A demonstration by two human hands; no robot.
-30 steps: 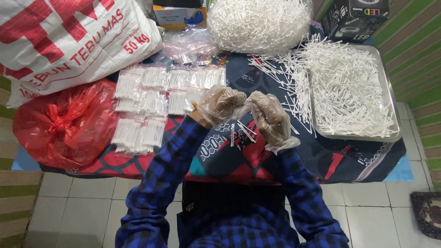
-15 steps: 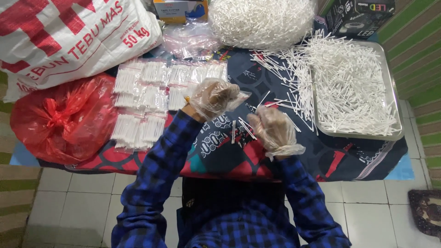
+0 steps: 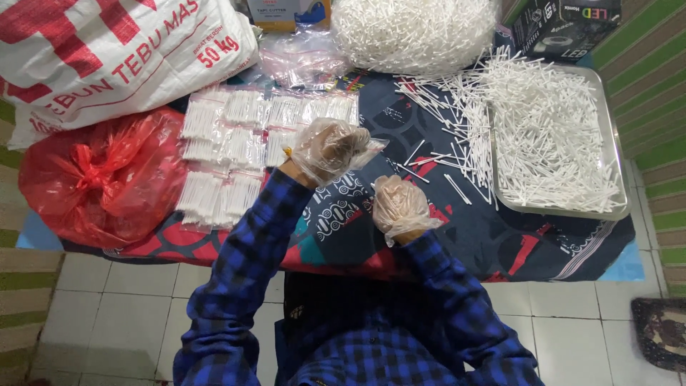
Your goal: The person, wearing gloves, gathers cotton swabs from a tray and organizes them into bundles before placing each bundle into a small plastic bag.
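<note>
Both my hands wear clear plastic gloves and are held above a dark patterned cloth. My left hand is closed in a fist, and a small clear plastic bag sticks out of it to the right. My right hand is lower and nearer to me, also curled tight, seemingly around a few thin white sticks; only a tip shows at its left edge. Rows of small filled packets of white sticks lie just left of my left hand. Loose white sticks are scattered to the right of both hands.
A metal tray heaped with white sticks sits at the right. A big pile of sticks and empty clear bags lie at the back. A red plastic bag and white sack fill the left, a black box the far right corner.
My hands were pressed together over a bundle of sticks. They have separated: the left rose toward the packets with the clear bag, and the right dropped back toward me.
</note>
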